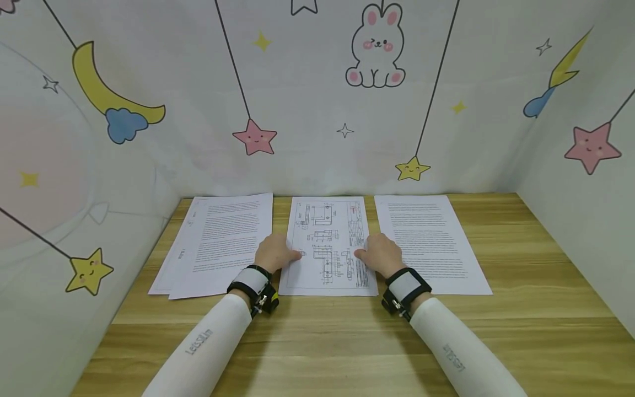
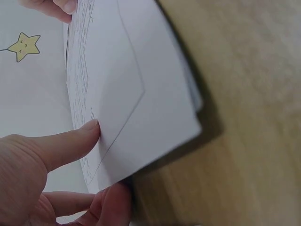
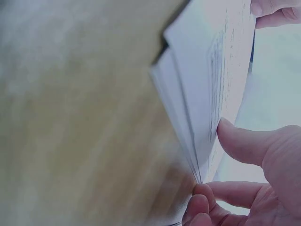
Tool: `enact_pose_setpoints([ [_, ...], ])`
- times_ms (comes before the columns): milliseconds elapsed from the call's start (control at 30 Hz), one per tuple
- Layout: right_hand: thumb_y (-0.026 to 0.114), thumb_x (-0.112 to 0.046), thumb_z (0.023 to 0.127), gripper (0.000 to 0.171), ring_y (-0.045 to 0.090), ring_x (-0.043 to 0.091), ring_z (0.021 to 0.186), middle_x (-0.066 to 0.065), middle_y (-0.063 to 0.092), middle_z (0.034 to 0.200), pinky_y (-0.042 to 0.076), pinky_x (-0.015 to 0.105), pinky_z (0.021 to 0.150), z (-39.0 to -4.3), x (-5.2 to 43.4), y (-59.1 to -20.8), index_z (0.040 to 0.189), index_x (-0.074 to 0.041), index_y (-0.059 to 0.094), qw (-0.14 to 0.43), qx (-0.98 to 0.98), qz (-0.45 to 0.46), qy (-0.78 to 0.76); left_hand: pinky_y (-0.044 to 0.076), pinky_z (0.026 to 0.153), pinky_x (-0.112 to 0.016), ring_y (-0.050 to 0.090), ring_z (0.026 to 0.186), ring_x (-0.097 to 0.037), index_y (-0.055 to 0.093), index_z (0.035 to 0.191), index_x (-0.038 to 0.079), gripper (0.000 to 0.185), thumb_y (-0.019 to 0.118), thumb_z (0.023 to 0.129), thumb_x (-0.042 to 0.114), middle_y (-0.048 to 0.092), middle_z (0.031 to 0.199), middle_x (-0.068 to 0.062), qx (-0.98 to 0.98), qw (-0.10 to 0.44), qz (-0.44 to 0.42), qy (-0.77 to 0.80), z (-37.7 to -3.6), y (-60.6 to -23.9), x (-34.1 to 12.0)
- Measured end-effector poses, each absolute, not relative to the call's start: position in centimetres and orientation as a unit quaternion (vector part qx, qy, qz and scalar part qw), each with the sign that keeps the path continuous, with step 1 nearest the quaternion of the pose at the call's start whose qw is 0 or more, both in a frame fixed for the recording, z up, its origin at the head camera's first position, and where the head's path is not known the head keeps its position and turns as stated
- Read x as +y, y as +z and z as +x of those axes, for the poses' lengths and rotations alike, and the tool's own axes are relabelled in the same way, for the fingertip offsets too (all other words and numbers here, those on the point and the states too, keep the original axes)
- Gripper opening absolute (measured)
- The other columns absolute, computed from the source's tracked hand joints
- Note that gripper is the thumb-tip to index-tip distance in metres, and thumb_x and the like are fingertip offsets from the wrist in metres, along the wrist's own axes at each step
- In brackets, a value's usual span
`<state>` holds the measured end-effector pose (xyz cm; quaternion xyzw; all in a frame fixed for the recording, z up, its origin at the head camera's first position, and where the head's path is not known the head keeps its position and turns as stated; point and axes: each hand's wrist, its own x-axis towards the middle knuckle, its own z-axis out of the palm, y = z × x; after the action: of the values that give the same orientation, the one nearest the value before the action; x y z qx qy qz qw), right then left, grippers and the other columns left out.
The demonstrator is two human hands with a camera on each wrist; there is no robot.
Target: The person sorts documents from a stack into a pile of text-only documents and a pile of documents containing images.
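Note:
A thin stack of technical drawing sheets [image 1: 305, 281] is at the middle of the table, its printed side up. By its left edge my left hand [image 1: 274, 253] grips it, thumb on top and fingers underneath, as the left wrist view of the sheets [image 2: 127, 108] shows. My right hand [image 1: 383, 255] pinches the opposite edge the same way. Seen from the right wrist, the layered sheets [image 3: 195, 80] fan slightly apart at a near corner, and their near edge appears raised off the wood.
Overlapping text pages [image 1: 228, 242] lie on the left of the wooden table [image 1: 317, 347]. Another text sheet [image 1: 426, 242] lies to the right, partly beside my right hand. A white cloth wall [image 1: 307, 99] with cartoon prints stands behind the table.

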<state>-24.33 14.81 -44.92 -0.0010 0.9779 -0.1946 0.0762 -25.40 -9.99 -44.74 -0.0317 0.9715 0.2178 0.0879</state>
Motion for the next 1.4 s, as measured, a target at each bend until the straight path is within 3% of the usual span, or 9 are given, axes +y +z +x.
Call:
enact_pose_setpoints([
  [333,0.063,-0.030,0.095,0.031,0.057,0.017,0.058,0.009,0.062,0.073,0.037,0.024,0.046,-24.1,14.7,-45.1,0.094,0.000,0.069,0.061,0.975,-0.005,-0.213,0.041,0.050,-0.025,0.060,0.066,-0.020,0.070,0.104,0.001,0.034,0.072,0.088,0.031,0.069,0.086,-0.011,0.970,0.085,-0.023,0.228,-25.3,-44.6,-10.0],
  [467,0.062,-0.031,0.095,0.043,0.064,0.021,0.074,0.019,0.071,0.106,0.049,0.030,0.059,-24.0,14.5,-44.7,0.123,0.002,0.064,0.042,0.974,-0.007,-0.222,0.036,0.047,-0.025,0.054,0.060,-0.017,0.070,0.090,0.003,0.029,0.065,0.092,0.032,0.061,0.073,-0.006,0.970,0.075,-0.013,0.230,-25.2,-44.1,-10.1],
  [567,0.062,-0.032,0.096,0.053,0.066,0.023,0.084,0.022,0.065,0.129,0.055,0.035,0.070,-23.9,14.2,-44.3,0.136,0.002,0.056,0.026,0.973,-0.014,-0.230,0.031,0.046,-0.024,0.047,0.054,-0.015,0.065,0.080,0.002,0.034,0.061,0.095,0.033,0.051,0.065,-0.004,0.970,0.073,-0.008,0.231,-25.2,-43.6,-10.4],
  [700,0.062,-0.034,0.096,0.058,0.064,0.022,0.075,0.025,0.061,0.134,0.051,0.032,0.061,-23.6,13.6,-43.4,0.142,-0.001,0.052,0.015,0.973,-0.025,-0.231,0.044,0.056,-0.028,0.059,0.070,-0.020,0.069,0.110,-0.003,0.041,0.058,0.097,0.034,0.070,0.098,-0.017,0.969,0.066,-0.002,0.237,-25.2,-42.5,-11.2],
  [800,0.063,-0.036,0.095,0.063,0.061,0.021,0.071,0.027,0.058,0.134,0.043,0.027,0.051,-23.4,13.2,-43.0,0.146,-0.003,0.046,0.011,0.975,-0.031,-0.220,0.055,0.080,-0.039,0.065,0.101,-0.030,0.054,0.137,-0.005,0.057,0.055,0.098,0.036,0.059,0.137,-0.024,0.968,0.065,0.003,0.241,-25.3,-41.9,-12.2],
  [900,0.064,-0.038,0.094,0.068,0.062,0.024,0.079,0.028,0.056,0.136,0.044,0.027,0.050,-23.1,12.7,-42.9,0.149,-0.006,0.042,0.005,0.977,-0.039,-0.211,0.053,0.094,-0.048,0.062,0.118,-0.038,0.051,0.139,-0.007,0.059,0.052,0.099,0.036,0.056,0.140,-0.026,0.968,0.065,0.007,0.243,-25.4,-41.3,-13.6],
  [1000,0.064,-0.038,0.094,0.068,0.063,0.030,0.099,0.026,0.054,0.139,0.053,0.034,0.059,-22.8,12.2,-42.9,0.150,-0.007,0.041,-0.003,0.976,-0.049,-0.214,0.052,0.096,-0.051,0.060,0.122,-0.041,0.051,0.138,-0.009,0.058,0.051,0.100,0.034,0.059,0.135,-0.028,0.969,0.055,0.013,0.240,-25.4,-40.9,-15.5],
  [1133,0.064,-0.038,0.094,0.067,0.056,0.038,0.125,0.024,0.053,0.142,0.056,0.051,0.087,-22.5,11.9,-42.8,0.150,-0.008,0.041,-0.009,0.972,-0.067,-0.224,0.050,0.096,-0.053,0.060,0.120,-0.044,0.051,0.137,-0.010,0.057,0.049,0.100,0.034,0.060,0.131,-0.030,0.974,0.048,0.013,0.220,-25.5,-40.4,-17.7],
  [1400,0.064,-0.040,0.094,0.069,0.049,0.041,0.135,0.023,0.051,0.146,0.045,0.055,0.107,-22.2,11.1,-42.7,0.151,-0.009,0.040,-0.004,0.972,-0.094,-0.215,0.050,0.096,-0.055,0.060,0.119,-0.046,0.050,0.137,-0.012,0.058,0.048,0.100,0.034,0.060,0.130,-0.033,0.978,0.060,-0.004,0.200,-25.2,-40.4,-20.6],
])
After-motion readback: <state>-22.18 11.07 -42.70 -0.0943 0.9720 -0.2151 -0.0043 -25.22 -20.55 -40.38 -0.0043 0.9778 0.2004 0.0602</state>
